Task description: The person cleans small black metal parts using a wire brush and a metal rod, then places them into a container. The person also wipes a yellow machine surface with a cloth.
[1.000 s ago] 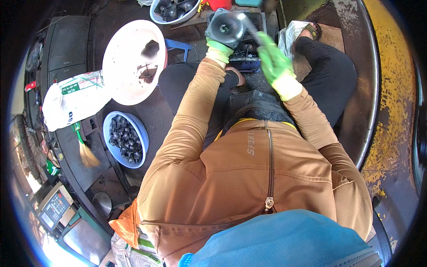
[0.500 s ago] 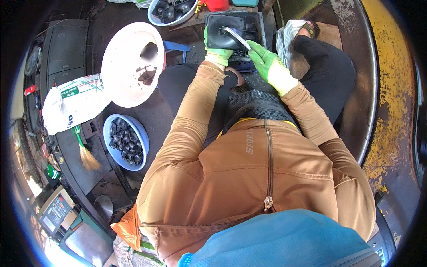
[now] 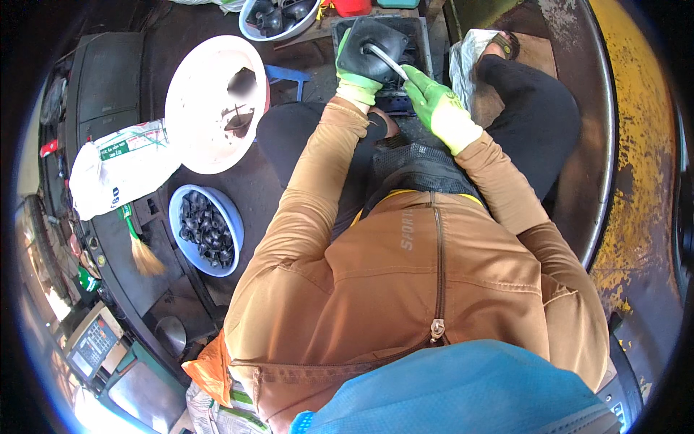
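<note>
My left hand, in a green and pale yellow glove, is closed on the left edge of a black square part with a rounded hollow in its middle. The part is tilted over a dark rectangular crate that has more black pieces inside. My right hand, gloved alike, grips a slim, pale, slightly curved tool. Its far end reaches into the hollow of the part; whether it is a blade is too small to tell.
Left of my knees stand a large whitish basin with dark scraps and a blue basin full of small black parts. Another basin of black parts sits at the top. A white sack and a straw brush lie farther left.
The black part has been turned and tilted in my left hand. The tool stays against its middle, and my right hand has barely moved.
</note>
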`<state>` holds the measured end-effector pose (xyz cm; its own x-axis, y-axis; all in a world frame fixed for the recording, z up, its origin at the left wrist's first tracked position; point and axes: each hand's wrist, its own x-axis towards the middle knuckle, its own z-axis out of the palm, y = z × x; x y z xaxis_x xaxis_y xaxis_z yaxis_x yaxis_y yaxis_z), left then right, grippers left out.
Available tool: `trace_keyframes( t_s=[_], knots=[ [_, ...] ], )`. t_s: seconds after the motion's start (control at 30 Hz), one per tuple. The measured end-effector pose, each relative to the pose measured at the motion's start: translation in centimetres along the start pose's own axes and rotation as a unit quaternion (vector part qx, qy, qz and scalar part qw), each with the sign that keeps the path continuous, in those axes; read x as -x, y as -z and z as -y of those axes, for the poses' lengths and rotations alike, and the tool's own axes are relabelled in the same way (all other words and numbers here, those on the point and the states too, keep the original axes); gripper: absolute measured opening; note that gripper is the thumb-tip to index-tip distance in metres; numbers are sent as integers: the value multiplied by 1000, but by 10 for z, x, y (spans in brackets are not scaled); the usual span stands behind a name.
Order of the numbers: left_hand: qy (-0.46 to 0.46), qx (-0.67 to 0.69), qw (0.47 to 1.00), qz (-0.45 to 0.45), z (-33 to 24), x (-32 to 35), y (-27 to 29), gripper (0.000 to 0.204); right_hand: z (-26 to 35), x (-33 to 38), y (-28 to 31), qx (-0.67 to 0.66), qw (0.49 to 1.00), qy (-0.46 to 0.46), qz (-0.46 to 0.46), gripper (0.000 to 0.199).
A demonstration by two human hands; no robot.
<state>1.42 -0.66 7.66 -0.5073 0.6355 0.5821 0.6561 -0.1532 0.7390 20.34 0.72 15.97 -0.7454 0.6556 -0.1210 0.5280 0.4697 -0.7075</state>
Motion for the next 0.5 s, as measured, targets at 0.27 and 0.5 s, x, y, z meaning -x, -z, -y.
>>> trace_keyframes(
  t_s=[0.27,0.5],
  knots=[
    [15,12,996,-86,23,9,-5,22,6,6,-8,-166,967,108,-159,40],
    [230,824,509,-88,32,20,-25,46,-1,-1,-7,-114,993,-5,-16,40]
  ],
)
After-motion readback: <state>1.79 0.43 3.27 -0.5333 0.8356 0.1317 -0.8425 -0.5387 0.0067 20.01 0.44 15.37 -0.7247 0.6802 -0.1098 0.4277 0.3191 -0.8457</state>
